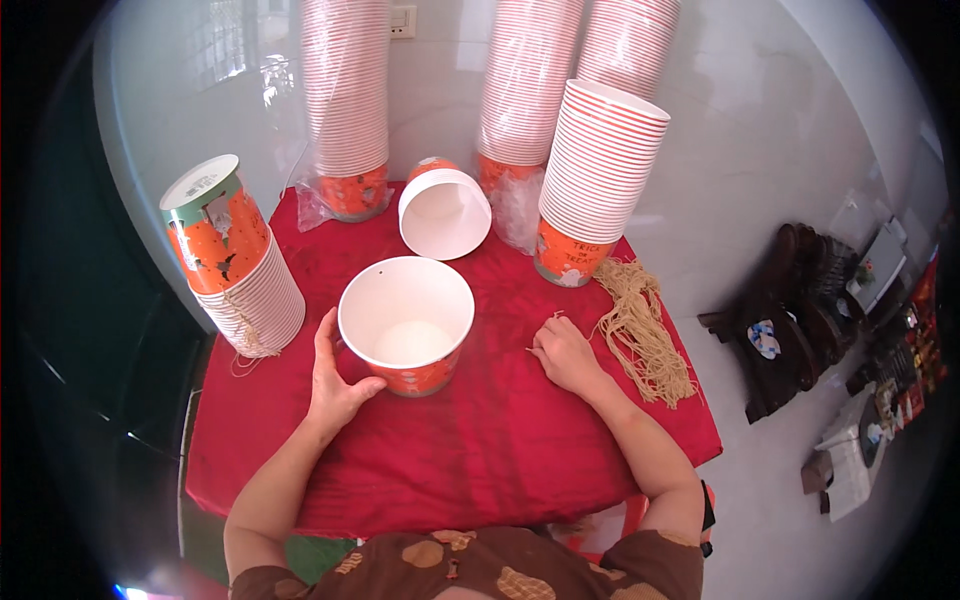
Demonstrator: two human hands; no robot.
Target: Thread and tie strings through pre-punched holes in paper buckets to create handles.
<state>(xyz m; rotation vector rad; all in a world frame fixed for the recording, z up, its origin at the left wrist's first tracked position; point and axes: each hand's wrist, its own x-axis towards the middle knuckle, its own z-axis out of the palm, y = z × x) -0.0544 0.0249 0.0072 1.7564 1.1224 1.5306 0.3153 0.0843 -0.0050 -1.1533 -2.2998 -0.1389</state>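
An orange paper bucket with a white rim and white inside stands upright in the middle of the table. A small dark hole shows near its rim on the left. My left hand is curved around the bucket's left side, thumb at the front and fingers along the wall. To the right, my right hand rests low over the cloth with its fingers pinched together. Thin ends of tan string stick out by its fingertips. Just beyond that hand lies a loose bundle of tan strings.
Another bucket lies on its side at the back. A nested upright stack stands back right, an upside-down stack at left. Tall plastic-wrapped stacks line the wall. Red cloth covers the table; dark wooden chairs stand right.
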